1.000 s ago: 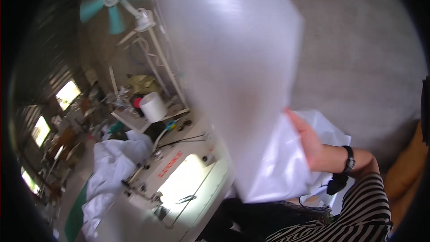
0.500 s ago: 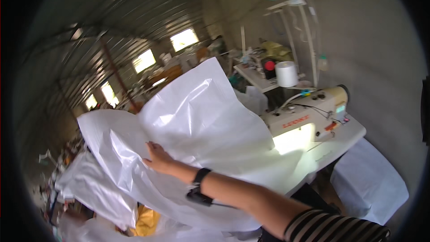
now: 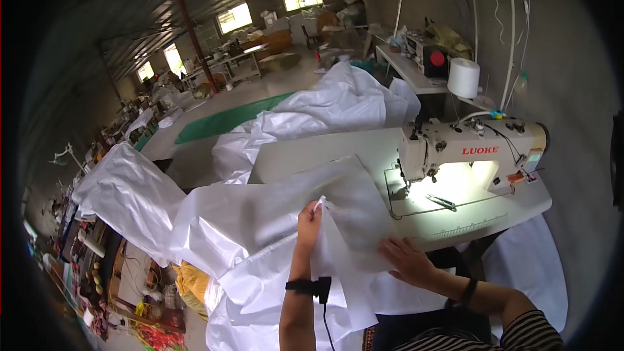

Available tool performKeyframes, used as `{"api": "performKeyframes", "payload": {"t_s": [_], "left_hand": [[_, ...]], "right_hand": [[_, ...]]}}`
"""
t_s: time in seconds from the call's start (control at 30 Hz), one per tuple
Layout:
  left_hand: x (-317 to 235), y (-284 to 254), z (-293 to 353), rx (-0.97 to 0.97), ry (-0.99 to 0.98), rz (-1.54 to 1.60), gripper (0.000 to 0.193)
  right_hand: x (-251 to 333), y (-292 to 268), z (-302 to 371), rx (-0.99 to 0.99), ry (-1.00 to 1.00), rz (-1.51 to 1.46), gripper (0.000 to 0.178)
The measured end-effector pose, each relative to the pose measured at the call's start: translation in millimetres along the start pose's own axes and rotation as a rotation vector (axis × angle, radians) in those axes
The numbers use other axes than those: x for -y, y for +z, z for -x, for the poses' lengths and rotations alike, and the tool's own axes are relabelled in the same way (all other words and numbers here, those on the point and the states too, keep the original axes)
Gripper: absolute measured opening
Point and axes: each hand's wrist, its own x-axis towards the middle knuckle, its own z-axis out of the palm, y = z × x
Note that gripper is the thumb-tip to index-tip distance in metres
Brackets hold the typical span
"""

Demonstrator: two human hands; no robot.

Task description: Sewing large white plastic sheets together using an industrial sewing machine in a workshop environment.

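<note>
Across the frame's centre, your left hand (image 3: 309, 224) pinched the white sheet (image 3: 208, 231) while your right hand (image 3: 408, 261) rested open at its edge, and weight hanging lower left might have dragged it askew.

Sewing workshop; industrial sewing machine (image 3: 478, 140); thread cone (image 3: 463, 78)

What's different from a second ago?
The white sheet, raised across the view then, has come down over the front left of the table. The left hand now pinches it; the right hand rests open on it. The view has swung left. Unchanged: sewing machine lit, snips on its bed, thread cone standing behind.
</note>
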Motion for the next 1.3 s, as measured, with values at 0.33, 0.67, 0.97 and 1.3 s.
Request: {"api": "performKeyframes", "payload": {"t_s": [0.33,0.67,0.97,1.3], "left_hand": [[-127.2,8.0,25.4,0.036,0.181,0.234,0.013],[-186.4,-42.7,35.0,0.084,0.346,0.066,0.024],[-227.0,-53.6,45.7,0.069,0.313,0.063,0.013],[-253.7,-36.8,54.4,0.08,0.212,0.098,0.012]], "right_hand": [[0.1,-1.2,-76.5,-0.334,0.238,-1.309,0.076],[26.9,-49.2,-66.7,-0.561,0.284,-1.632,0.03],[24.0,-57.6,-69.5,-0.383,0.054,-1.629,0.014],[57.5,-31.2,-63.8,-0.273,0.285,-1.961,0.012]]}}
